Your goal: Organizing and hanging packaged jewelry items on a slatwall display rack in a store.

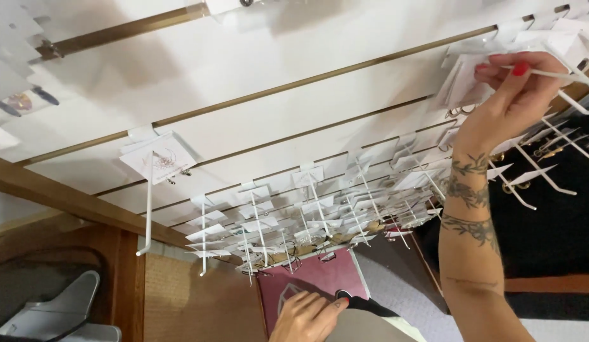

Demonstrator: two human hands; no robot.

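Observation:
My right hand (pixel 513 95) is raised to the upper right of the white slatted wall (pixel 256 101). Its fingers pinch a white metal hook (pixel 563 76) that carries small white jewellery cards (pixel 462 79). My left hand (pixel 307 316) is low at the bottom centre, fingers curled on a dark red flat box or folder (pixel 326 278) next to a small black object (pixel 344 295). Many more white hooks with white cards (pixel 307 215) hang in rows across the wall between the two hands.
A single hook with one card (pixel 156 159) hangs at the left of the wall. A brown wooden frame (pixel 85 206) borders the wall below. A grey plastic object (pixel 60 313) sits at bottom left. Further bare hooks (pixel 541 180) stick out at the right over a dark surface.

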